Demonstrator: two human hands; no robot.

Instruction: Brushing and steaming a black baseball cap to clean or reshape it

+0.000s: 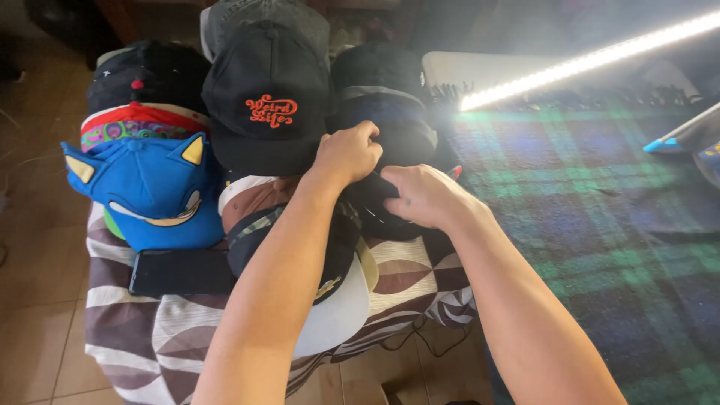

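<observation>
On the left lies our blue cap (154, 191), already stacked. Our left hand (349, 154) curls closed on the black cap (266, 105); our right hand (424, 196) seemingly pinches a dark cap (375, 214), unplaced beside the plaid blanket (600, 225).

dark phone screen (180, 271) lying flat, apparently off, beside blue cap (154, 191)

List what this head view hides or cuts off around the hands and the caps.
- Left hand: fingertips curled under; its grip can't be seen.
- Right hand: fingers buried in the dark cap.
- Dark cap: shape lost in shadow.
- Phone: partly under the blue eared cap.
- Light bar: glare, and cut by the right edge.
</observation>
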